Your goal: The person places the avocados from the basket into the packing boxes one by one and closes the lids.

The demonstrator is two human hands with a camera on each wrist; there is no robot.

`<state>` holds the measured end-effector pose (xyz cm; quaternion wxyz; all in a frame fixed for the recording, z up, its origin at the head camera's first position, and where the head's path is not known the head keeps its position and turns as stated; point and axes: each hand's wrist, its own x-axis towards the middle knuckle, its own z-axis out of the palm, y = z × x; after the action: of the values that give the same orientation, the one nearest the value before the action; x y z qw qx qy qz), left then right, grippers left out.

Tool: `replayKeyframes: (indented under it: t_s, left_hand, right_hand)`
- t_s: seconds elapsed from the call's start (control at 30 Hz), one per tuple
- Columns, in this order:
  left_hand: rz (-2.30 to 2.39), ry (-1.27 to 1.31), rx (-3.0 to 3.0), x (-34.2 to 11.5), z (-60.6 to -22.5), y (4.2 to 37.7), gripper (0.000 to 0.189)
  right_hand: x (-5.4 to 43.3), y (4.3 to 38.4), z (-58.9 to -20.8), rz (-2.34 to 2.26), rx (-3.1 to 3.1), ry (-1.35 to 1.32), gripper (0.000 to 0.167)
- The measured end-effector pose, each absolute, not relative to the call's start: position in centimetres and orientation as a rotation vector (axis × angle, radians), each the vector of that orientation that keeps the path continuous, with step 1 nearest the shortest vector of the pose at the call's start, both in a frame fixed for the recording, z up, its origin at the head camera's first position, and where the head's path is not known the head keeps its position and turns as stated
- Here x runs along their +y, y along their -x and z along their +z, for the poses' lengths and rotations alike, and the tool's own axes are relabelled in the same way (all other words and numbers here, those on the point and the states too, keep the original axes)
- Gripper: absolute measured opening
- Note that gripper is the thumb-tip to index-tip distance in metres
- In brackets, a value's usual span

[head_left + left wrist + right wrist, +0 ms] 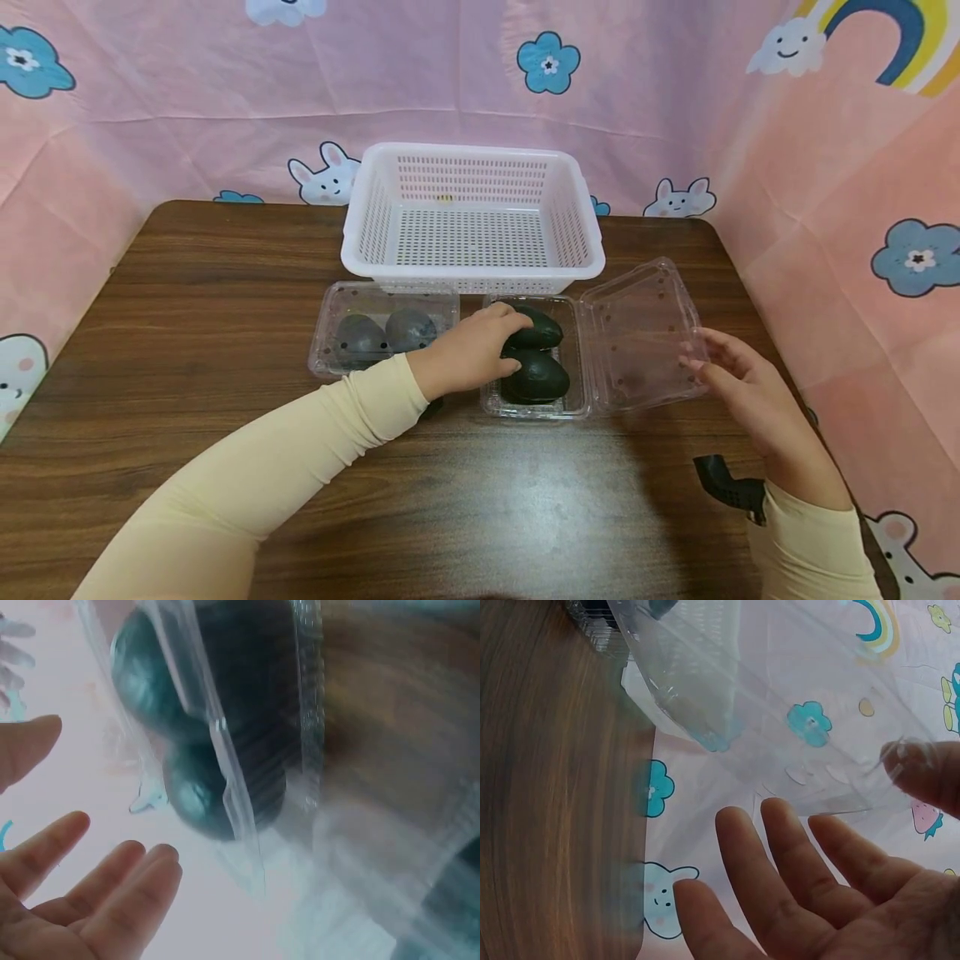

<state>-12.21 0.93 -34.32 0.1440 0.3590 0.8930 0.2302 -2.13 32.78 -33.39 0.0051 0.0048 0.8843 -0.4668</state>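
An open clear plastic clamshell box holds two dark green avocados, one behind the other. My left hand reaches over the box's left side, thumb and fingers spread beside the avocados; the left wrist view shows a gap between the fingertips and the avocados. The box's hinged lid is swung up and out to the right. At its outer edge, my right hand pinches the lid, the thumb overlapping a corner of the lid in the right wrist view.
Left of the open box sits a second clamshell box, closed, with dark fruits inside. A white slotted plastic basket stands behind both boxes. All rest on a brown wooden table, with patterned cloth hanging along its back and sides.
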Motion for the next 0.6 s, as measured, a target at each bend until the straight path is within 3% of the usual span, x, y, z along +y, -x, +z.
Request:
replayKeyframes:
  t_s: [0.6]
  left_hand:
    - [0.679,-0.841,2.646,0.6,-33.5,14.0,0.06]
  right_hand:
    - [32.2,1.7,-32.3,-1.334,2.743,-0.102,0.058]
